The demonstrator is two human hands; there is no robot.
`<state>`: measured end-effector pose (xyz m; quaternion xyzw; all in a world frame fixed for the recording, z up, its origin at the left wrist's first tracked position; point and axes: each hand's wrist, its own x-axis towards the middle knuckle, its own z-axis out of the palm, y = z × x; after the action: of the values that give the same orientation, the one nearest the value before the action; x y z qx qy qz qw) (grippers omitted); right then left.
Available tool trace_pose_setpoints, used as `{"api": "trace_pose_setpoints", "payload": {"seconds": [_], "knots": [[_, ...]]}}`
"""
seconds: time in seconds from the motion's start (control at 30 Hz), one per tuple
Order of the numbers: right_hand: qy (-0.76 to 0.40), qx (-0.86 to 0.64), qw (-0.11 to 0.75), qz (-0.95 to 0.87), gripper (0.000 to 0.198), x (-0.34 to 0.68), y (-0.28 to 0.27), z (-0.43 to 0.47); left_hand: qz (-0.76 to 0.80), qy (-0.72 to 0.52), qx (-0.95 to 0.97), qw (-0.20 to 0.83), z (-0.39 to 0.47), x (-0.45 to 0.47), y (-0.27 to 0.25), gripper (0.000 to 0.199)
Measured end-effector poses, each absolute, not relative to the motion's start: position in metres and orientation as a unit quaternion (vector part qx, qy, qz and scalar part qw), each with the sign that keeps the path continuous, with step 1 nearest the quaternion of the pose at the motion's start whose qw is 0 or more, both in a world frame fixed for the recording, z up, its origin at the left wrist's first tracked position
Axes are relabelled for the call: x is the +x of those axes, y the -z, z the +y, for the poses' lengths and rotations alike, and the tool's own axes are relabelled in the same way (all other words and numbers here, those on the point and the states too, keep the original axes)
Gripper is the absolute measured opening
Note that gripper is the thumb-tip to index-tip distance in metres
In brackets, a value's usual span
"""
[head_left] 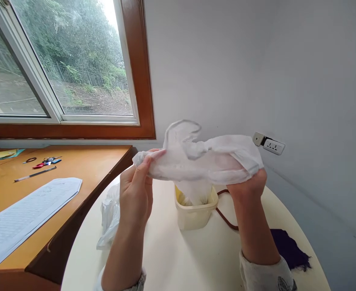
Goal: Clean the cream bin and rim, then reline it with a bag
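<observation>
A thin white plastic bag (190, 165) is stretched sideways between my two hands, with a loop of its material standing up above the middle. My left hand (137, 188) pinches the bag's left end between thumb and fingers. At the other end, my right hand (249, 182) holds the bag, its fingers covered by the translucent plastic. Part of the bag hangs down into a small cream-yellow bin (196, 216) standing below it on the round white table. What else lies inside the bin is hidden.
Another crumpled plastic bag (109, 216) lies left on the round table (162, 258). Behind the bin curves a brown cord or handle (226, 218); dark purple cloth (290, 248) lies right. The wooden desk (96, 161) carries papers (35, 214), a pen (35, 174) and keys (47, 161).
</observation>
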<state>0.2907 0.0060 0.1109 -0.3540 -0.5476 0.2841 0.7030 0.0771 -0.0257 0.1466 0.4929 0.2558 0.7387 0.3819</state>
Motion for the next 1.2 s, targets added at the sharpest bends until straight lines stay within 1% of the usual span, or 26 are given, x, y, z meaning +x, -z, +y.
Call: {"api": "trace_pose_setpoints", "payload": {"seconds": [0.1,0.17,0.23,0.3,0.37,0.4,0.43,0.5,0.53,0.6,0.67,0.73,0.8,0.83,0.9,0.93,0.97,1.0,1.03,1.13,1.17,1.2], "knots": [[-0.307,-0.266,0.779,-0.478,0.051,0.284,-0.12,-0.001,0.241,-0.755,0.477,0.38,-0.034,0.079,-0.151,0.021],[-0.327,-0.224,0.804,-0.444,0.051,0.281,-0.124,-0.006,0.227,-0.757,0.479,0.382,-0.04,0.081,-0.155,0.021],[-0.34,-0.225,0.799,-0.442,0.057,0.278,-0.125,-0.009,0.208,-0.748,0.497,0.388,-0.047,0.081,-0.159,0.022],[-0.358,-0.252,0.777,-0.452,0.072,0.276,-0.125,-0.011,0.189,-0.72,0.528,0.409,-0.051,0.08,-0.16,0.022],[-0.384,-0.28,0.747,-0.464,0.084,0.274,-0.124,-0.01,0.183,-0.661,0.569,0.454,-0.052,0.074,-0.159,0.023],[-0.399,-0.29,0.733,-0.469,0.083,0.274,-0.122,-0.008,0.188,-0.619,0.592,0.481,-0.051,0.07,-0.157,0.024],[-0.414,-0.298,0.72,-0.471,0.077,0.273,-0.121,-0.007,0.196,-0.572,0.616,0.505,-0.05,0.066,-0.155,0.025],[-0.434,-0.319,0.702,-0.466,0.054,0.273,-0.119,-0.004,0.216,-0.49,0.653,0.536,-0.046,0.057,-0.152,0.027],[-0.436,-0.336,0.696,-0.461,0.042,0.274,-0.118,-0.003,0.224,-0.469,0.662,0.539,-0.045,0.053,-0.152,0.027],[-0.421,-0.371,0.694,-0.452,0.025,0.276,-0.117,-0.002,0.233,-0.484,0.658,0.527,-0.042,0.048,-0.152,0.027],[-0.398,-0.382,0.702,-0.45,0.017,0.277,-0.118,-0.002,0.242,-0.549,0.629,0.494,-0.039,0.047,-0.154,0.026],[-0.382,-0.368,0.716,-0.454,0.015,0.276,-0.118,-0.004,0.255,-0.603,0.598,0.461,-0.039,0.049,-0.155,0.025],[-0.369,-0.357,0.72,-0.467,0.016,0.273,-0.119,-0.006,0.265,-0.612,0.59,0.455,-0.041,0.055,-0.154,0.025],[-0.361,-0.358,0.716,-0.478,0.018,0.271,-0.119,-0.009,0.27,-0.598,0.598,0.461,-0.043,0.06,-0.153,0.03],[-0.345,-0.375,0.696,-0.506,0.023,0.265,-0.122,-0.016,0.289,-0.553,0.625,0.469,-0.05,0.07,-0.15,0.053],[-0.339,-0.388,0.681,-0.521,0.025,0.262,-0.124,-0.02,0.307,-0.528,0.643,0.461,-0.054,0.076,-0.148,0.066],[-0.336,-0.401,0.662,-0.536,0.028,0.259,-0.127,-0.025,0.329,-0.509,0.662,0.441,-0.056,0.081,-0.147,0.075],[-0.338,-0.413,0.642,-0.551,0.03,0.257,-0.129,-0.03,0.352,-0.487,0.682,0.417,-0.058,0.086,-0.146,0.077],[-0.341,-0.422,0.621,-0.565,0.03,0.256,-0.132,-0.034,0.373,-0.463,0.703,0.39,-0.058,0.088,-0.145,0.072],[-0.32,-0.435,0.577,-0.613,0.024,0.26,-0.141,-0.043,0.406,-0.396,0.758,0.322,-0.051,0.084,-0.146,0.036],[-0.299,-0.44,0.566,-0.63,0.021,0.263,-0.143,-0.045,0.408,-0.386,0.768,0.308,-0.047,0.08,-0.147,0.028],[-0.277,-0.448,0.555,-0.644,0.017,0.268,-0.145,-0.047,0.411,-0.384,0.771,0.3,-0.043,0.074,-0.148,0.024]]}}
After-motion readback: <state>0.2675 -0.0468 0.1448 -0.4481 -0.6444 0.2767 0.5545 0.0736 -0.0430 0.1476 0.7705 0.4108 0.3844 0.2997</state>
